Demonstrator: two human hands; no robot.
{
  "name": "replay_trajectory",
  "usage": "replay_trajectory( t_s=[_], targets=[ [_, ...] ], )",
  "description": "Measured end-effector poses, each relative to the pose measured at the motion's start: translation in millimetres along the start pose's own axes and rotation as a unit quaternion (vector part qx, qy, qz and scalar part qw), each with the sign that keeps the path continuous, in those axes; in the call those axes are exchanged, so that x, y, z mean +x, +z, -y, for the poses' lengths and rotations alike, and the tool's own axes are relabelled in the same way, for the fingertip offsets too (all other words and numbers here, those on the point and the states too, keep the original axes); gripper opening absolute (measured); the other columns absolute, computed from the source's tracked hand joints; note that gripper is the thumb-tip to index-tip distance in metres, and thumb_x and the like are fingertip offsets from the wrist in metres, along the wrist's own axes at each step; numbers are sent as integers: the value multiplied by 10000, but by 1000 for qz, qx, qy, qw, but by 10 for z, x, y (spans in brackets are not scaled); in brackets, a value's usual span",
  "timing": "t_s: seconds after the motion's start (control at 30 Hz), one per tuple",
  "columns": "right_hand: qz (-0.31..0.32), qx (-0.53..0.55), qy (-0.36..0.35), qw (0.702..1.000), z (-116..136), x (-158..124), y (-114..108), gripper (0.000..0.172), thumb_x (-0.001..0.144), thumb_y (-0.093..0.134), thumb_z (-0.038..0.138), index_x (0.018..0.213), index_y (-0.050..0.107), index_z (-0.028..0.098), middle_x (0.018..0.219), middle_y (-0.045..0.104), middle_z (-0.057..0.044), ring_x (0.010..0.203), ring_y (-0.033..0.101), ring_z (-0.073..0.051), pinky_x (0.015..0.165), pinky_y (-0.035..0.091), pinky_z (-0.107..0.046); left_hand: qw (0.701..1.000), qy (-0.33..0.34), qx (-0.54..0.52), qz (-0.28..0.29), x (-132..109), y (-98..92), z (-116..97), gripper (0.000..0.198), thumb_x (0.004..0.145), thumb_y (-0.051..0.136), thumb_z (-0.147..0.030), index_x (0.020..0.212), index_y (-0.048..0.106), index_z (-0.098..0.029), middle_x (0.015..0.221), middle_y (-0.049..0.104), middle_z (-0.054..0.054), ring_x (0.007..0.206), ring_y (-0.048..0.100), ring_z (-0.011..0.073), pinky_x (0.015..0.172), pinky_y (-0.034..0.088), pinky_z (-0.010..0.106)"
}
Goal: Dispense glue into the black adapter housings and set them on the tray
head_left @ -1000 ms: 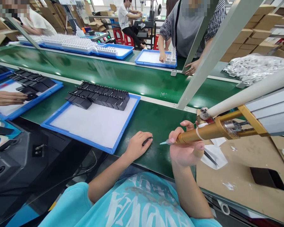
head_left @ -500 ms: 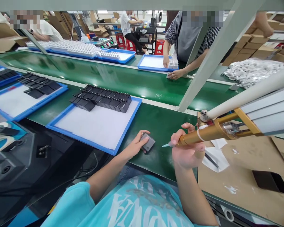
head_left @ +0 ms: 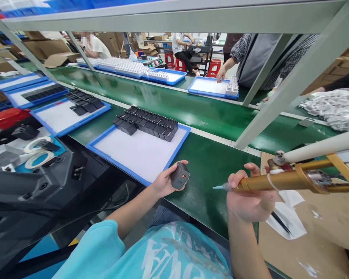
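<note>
Black box (head_left: 179, 176) held just off the near right corner of the blue tray (head_left: 138, 159); left hand (head_left: 164, 183) nearest, clasping it from the tray side. Long axis foreshortened (I can't call it). Dark, square-edged, orange marks on one face. Beyond, farther from the tray, a pale nozzle (head_left: 220, 187) points boxward, not touching; right hand (head_left: 246, 199) grips its gold dispenser (head_left: 258, 183).

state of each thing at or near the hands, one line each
left hand: closed on block
block: gripped, orange-marked face showing
right hand: closed on gold tool
gold tool: held, tip apart from block
tray: partly filled, tray blocks along far side
dark tool: lying on paper
</note>
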State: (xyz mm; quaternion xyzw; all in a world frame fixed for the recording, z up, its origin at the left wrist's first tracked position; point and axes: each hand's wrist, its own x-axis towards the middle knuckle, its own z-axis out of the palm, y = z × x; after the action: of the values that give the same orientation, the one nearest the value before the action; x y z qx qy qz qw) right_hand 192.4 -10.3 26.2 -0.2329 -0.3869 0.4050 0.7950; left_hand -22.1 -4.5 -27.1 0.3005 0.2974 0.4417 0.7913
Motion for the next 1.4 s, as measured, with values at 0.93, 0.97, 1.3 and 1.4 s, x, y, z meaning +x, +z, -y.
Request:
replay_trajectory(
  t_s=[0.93, 0.97, 1.3, 1.4],
  targets=[
    [-188, -305, -36, 933, -31, 308, -676, 528, 741, 688, 260, 1225, 476, 258, 1231, 558, -25, 1073, 617, -161, 1071, 419, -445, 987, 130, -24, 95, 115, 172, 146, 527, 801, 705, -387, 1256, 476, -251, 910, 607, 53, 668, 590, 141, 589, 458, 241],
    [-190, -310, -30, 931, -32, 314, -706, 538, 736, 700, 265, 1227, 479, 254, 1240, 561, -33, 1129, 595, -177, 1083, 410, -450, 988, 125, -21, 93, 125, 187, 147, 520, 808, 701, -384, 1259, 478, -253, 918, 606, 54, 680, 594, 142, 595, 464, 242],
    [-106, -525, 37, 844, 286, 184, -1332, 602, 824, 602, 400, 1366, 397, 236, 1179, 633, -103, 1016, 654, -195, 873, 538, -392, 997, 51, 7, -53, 300, 248, 306, 487, 769, 756, -359, 1194, 540, -261, 904, 619, 25, 776, 609, 149, 638, 507, 224],
    [-11, -697, 120, 706, 470, -3, -1623, 366, 877, 501, 441, 1152, 581, 213, 939, 688, -73, 828, 662, -196, 695, 544, -345, 997, 32, 11, -64, 335, 269, 371, 484, 755, 768, -351, 1179, 555, -257, 902, 622, 20, 753, 601, 139, 616, 500, 211]
  ],
)
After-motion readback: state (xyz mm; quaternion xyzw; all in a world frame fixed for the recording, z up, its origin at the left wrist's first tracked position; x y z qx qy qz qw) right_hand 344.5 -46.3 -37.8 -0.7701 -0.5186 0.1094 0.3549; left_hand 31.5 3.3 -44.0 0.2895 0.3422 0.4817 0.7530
